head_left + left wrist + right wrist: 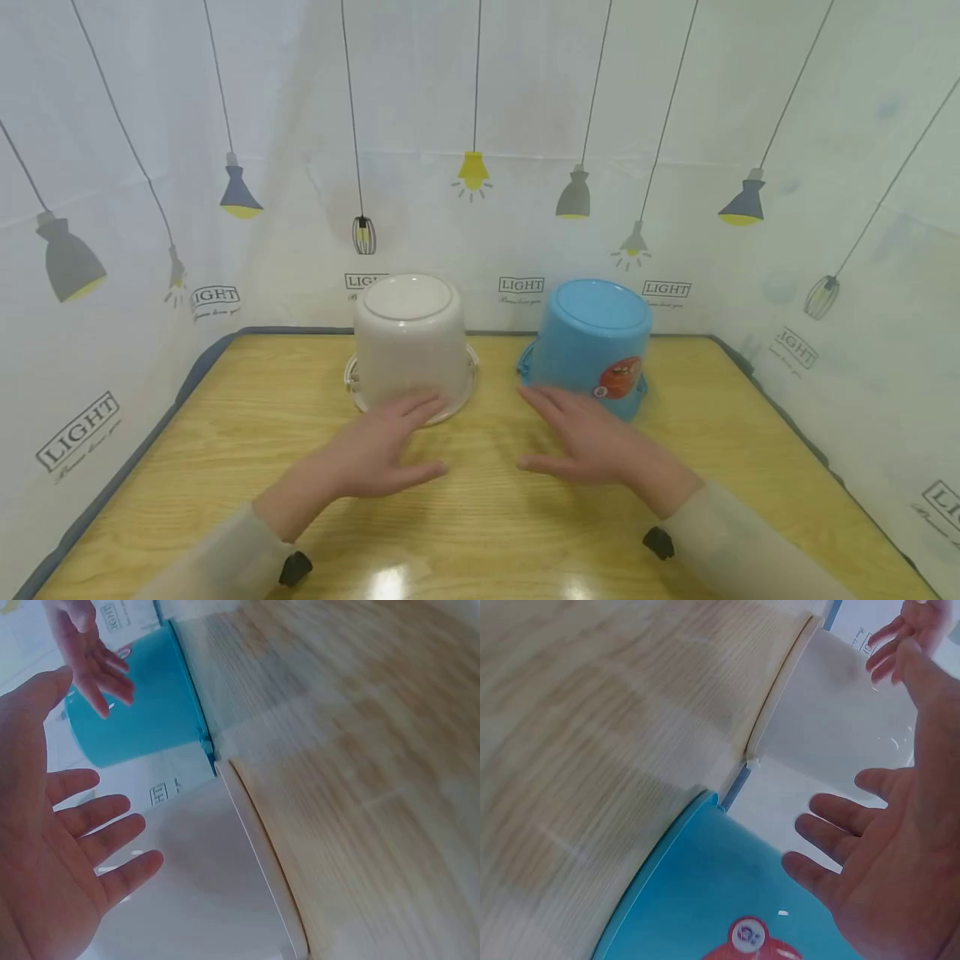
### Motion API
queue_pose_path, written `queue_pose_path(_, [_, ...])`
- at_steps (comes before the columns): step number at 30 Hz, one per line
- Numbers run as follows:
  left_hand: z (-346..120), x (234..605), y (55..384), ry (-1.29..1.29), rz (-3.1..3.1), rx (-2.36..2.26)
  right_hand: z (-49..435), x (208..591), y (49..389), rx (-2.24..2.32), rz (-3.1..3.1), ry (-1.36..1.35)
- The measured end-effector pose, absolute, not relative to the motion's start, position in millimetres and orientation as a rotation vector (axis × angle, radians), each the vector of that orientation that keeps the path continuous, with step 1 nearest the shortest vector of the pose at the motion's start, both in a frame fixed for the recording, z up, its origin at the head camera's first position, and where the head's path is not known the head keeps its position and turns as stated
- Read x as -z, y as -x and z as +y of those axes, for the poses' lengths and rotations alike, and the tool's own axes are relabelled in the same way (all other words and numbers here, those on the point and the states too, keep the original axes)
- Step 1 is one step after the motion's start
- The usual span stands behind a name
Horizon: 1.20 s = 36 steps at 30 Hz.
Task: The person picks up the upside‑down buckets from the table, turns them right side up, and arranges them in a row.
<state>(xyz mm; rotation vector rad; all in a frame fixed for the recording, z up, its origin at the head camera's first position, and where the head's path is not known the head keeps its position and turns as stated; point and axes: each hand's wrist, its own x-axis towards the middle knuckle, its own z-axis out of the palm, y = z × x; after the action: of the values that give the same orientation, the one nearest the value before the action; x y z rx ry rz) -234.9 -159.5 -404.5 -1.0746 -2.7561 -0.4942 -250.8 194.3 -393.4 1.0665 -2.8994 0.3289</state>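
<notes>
Two buckets stand upside down on the wooden table: a white bucket (411, 350) on the left and a blue bucket (577, 342) with a red sticker (620, 378) on the right. My left hand (382, 446) hovers in front of the white one, fingers extended and thumb apart. In front of the blue one is my right hand (588, 437), its fingers likewise spread. Both palms hold nothing. The left wrist view shows the left hand (60, 832) beside the white bucket (202, 877); the right wrist view has the right hand (892, 855) near the blue bucket (727, 885).
Wood-grain tabletop (480, 533) stretches in front of the buckets and to both sides. A white cloth (420, 100) printed with hanging lamps surrounds the table at the back and sides. Each bucket's handle hangs at its rim.
</notes>
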Motion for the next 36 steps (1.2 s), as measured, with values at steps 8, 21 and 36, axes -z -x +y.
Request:
queue_pose_path(8, [-198, 406, 236, 0.884, -2.847, 0.577, 169, 391, 272, -0.445, -3.034, -0.994])
queue_pose_path(21, [-245, 420, 270, 0.563, -3.051, 0.572, 132, 400, 315, -0.453, -3.187, -0.847])
queue_pose_path(36, [-247, 419, 309, 0.439, -3.243, 0.559, 98, 413, 355, -0.699, -3.198, -0.811])
